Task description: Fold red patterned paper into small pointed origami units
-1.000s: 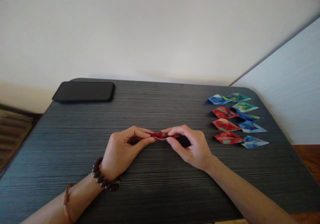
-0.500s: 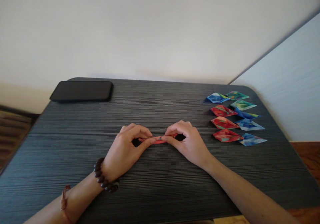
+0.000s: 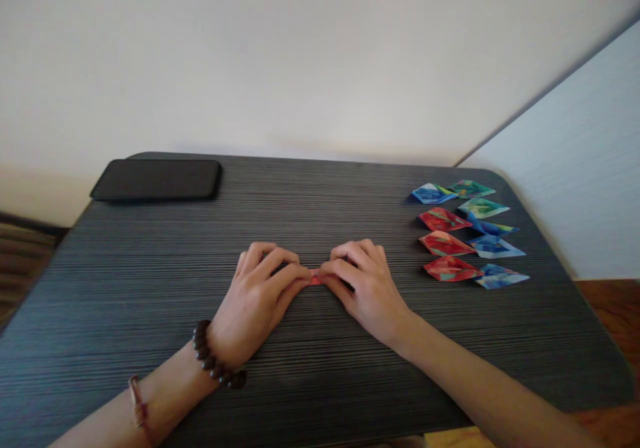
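A small piece of folded red paper (image 3: 315, 277) lies low over the table's middle, pinched from both sides. My left hand (image 3: 263, 288) is closed on its left end, thumb and fingertips together. From the right, my right hand (image 3: 365, 285) grips the other end the same way. Only a short red strip shows between the fingertips; the fingers cover the rest. A dark beaded bracelet (image 3: 213, 361) and a thin reddish-brown band (image 3: 137, 405) circle my left wrist.
Several folded paper pieces in red (image 3: 453, 269), blue (image 3: 501, 276) and green (image 3: 483, 207) lie in two columns at the right of the dark table (image 3: 310, 375). A black flat case or phone (image 3: 157, 180) rests at the back left, near the pale wall (image 3: 300, 61).
Both hands have curled closer over the red paper, their fingers now covering more of it. Less of the paper shows. The view has shifted slightly.
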Demonstrator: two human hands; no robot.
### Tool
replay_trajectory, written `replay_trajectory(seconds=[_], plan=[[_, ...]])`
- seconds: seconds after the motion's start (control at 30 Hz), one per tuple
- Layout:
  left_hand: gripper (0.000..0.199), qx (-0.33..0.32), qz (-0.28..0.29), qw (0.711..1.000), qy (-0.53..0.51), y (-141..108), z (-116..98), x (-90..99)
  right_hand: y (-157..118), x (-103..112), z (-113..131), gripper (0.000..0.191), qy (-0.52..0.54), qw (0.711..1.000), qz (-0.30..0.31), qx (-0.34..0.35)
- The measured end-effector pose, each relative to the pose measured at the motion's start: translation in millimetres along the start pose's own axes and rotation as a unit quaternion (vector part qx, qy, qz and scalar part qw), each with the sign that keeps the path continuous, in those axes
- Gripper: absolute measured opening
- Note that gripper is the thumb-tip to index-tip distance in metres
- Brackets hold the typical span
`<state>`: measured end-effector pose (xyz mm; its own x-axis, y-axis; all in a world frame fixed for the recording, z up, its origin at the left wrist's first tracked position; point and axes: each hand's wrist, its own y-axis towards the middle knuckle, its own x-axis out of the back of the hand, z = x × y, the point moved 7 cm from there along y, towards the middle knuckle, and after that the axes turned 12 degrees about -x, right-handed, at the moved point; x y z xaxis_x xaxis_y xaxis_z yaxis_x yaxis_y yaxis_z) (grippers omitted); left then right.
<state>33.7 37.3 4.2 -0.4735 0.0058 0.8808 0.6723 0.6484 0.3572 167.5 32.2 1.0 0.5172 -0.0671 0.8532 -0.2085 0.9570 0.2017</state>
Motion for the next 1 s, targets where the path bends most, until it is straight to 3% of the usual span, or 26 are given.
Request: replay_trajectory(seconds=[0.13,0.27,0.43,0.8,1.0], plan=[[0.027,-0.132,0.021,0.991,0.033,-6,-21,-0.6,-15,0,17,0.024,-0.065,0.993,-0.015,0.101],[0.033,-0.179,0.032,0.978,0.101,-13,-38,2.7,-24,-2,21,0.028,-0.096,0.987,-0.009,0.127],[0.040,-0.157,0.064,0.974,0.153,-17,-46,0.7,-30,-1,19,0.030,-0.085,0.987,-0.008,0.133],[0.045,-0.152,0.074,0.979,0.110,-27,-34,3.4,-38,3,3,0.030,-0.024,0.993,-0.032,0.110],[0.040,-0.154,0.047,0.980,0.113,-27,-33,3.6,-38,6,2,0.027,-0.023,0.993,-0.047,0.109]])
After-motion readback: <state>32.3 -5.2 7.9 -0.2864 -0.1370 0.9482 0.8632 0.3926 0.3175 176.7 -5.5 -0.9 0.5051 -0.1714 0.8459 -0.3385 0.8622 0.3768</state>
